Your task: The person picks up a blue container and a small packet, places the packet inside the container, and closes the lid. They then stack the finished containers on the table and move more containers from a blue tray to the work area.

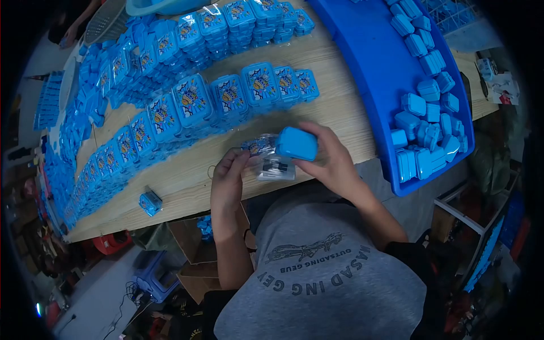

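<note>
In front of my chest, above the table edge, my right hand (334, 161) grips a small blue plastic box (297, 144) with rounded corners, its plain face upward. Close to its left side, my left hand (228, 173) pinches the edge of a clear plastic bag (276, 170). A colourful printed piece (258, 147) shows by my left fingertips, and dark marks show on the bag's lower part. The box overlaps the bag's right end in this view. Rows of stacked blue boxes with cartoon lids (192, 101) stand on the wooden table (334, 85) beyond my hands.
To the right, a large blue tray (368, 73) holds many plain blue boxes (413, 105). A single wrapped box (150, 202) lies near the table's front edge. Loose blue pieces (68, 147) are heaped at the left. Another person's hand (71, 35) shows at the top left.
</note>
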Demonstrator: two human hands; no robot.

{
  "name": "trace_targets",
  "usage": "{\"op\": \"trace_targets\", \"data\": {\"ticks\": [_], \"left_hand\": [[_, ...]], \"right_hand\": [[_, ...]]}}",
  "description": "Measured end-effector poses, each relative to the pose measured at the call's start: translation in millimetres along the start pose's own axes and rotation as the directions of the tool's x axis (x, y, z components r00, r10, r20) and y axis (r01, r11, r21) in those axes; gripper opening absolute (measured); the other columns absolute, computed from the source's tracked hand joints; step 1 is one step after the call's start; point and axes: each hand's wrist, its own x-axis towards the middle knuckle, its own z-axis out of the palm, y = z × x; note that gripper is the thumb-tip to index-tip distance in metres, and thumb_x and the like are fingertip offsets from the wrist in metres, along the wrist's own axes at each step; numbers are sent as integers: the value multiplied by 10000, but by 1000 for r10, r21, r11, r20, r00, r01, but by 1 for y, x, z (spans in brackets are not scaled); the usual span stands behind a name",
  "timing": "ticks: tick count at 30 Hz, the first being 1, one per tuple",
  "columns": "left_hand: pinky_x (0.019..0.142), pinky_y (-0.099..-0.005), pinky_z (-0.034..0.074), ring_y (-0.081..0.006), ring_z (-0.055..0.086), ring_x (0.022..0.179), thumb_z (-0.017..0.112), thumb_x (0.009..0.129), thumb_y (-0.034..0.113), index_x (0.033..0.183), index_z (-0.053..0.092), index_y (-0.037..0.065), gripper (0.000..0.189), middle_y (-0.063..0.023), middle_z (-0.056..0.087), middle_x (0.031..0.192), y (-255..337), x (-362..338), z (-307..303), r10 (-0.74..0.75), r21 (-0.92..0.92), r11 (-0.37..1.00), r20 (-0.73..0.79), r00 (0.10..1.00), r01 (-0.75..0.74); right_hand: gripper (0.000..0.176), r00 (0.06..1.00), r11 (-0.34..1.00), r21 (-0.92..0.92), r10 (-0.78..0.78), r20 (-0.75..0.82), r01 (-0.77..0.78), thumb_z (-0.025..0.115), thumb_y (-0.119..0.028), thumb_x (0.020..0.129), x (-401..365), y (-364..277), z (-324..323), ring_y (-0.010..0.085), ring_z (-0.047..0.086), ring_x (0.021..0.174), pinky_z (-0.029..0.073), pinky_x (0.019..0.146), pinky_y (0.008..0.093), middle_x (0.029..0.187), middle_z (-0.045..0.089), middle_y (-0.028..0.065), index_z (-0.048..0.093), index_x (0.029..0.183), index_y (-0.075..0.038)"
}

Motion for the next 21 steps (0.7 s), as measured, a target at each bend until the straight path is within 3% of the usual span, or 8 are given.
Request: {"op": "trace_targets", "data": {"ticks": [2, 4, 8, 11, 17, 21], "left_hand": [[838, -251, 389, -120, 545, 889, 531, 875, 129, 941, 569, -2, 151, -64, 611, 932, 0, -5, -11, 27, -162, 987, 78, 997, -14], [841, -246, 385, -122, 537, 909, 520, 879, 117, 953, 567, 1, 146, -63, 601, 952, 9, -12, -8, 38, -197, 980, 127, 991, -13], [840, -230, 373, -104, 520, 924, 509, 877, 85, 976, 562, 2, 140, -49, 594, 960, 27, -24, 6, 64, -184, 982, 183, 981, -29], [832, -213, 364, -77, 506, 909, 508, 874, 74, 983, 562, 0, 143, -32, 589, 953, 30, -31, 9, 51, -40, 998, 183, 982, -45], [783, -206, 375, -53, 496, 852, 518, 867, 73, 969, 561, 5, 130, -7, 583, 919, 40, -40, 21, 88, 76, 992, 171, 981, -103], [759, -202, 379, -52, 501, 825, 528, 861, 69, 952, 561, 10, 113, -4, 589, 896, 34, -40, 11, 61, 53, 996, 209, 976, -74]], "right_hand": [[614, 989, 961, 249, 141, -50, -125, 713, -46, 665, -2, 1, -8, 187, 441, 1122, 338, 953, 306, 1157, 480, 92, 422, 1205, -35], [563, 998, 968, 245, 62, -25, -54, 716, -103, 689, -5, -1, -12, 222, 482, 1073, 375, 915, 320, 1120, 505, 104, 443, 1178, -47], [530, 998, 996, 81, -47, 47, 44, 727, -133, 684, -9, -19, -17, 260, 500, 1042, 398, 883, 331, 1073, 519, 117, 480, 1148, -62], [528, 999, 997, 57, -49, -23, 51, 739, -53, 617, -6, -22, -22, 228, 498, 1038, 391, 874, 322, 1072, 527, 98, 533, 1103, -48], [517, 982, 989, -70, -119, 149, 130, 740, -122, 633, -9, -28, -30, 293, 487, 1013, 407, 845, 353, 1055, 529, 116, 533, 1103, -70], [521, 992, 993, -45, -109, 59, 112, 750, -116, 616, -8, -29, -30, 273, 497, 995, 406, 832, 342, 1045, 539, 110, 542, 1091, -62]]}}
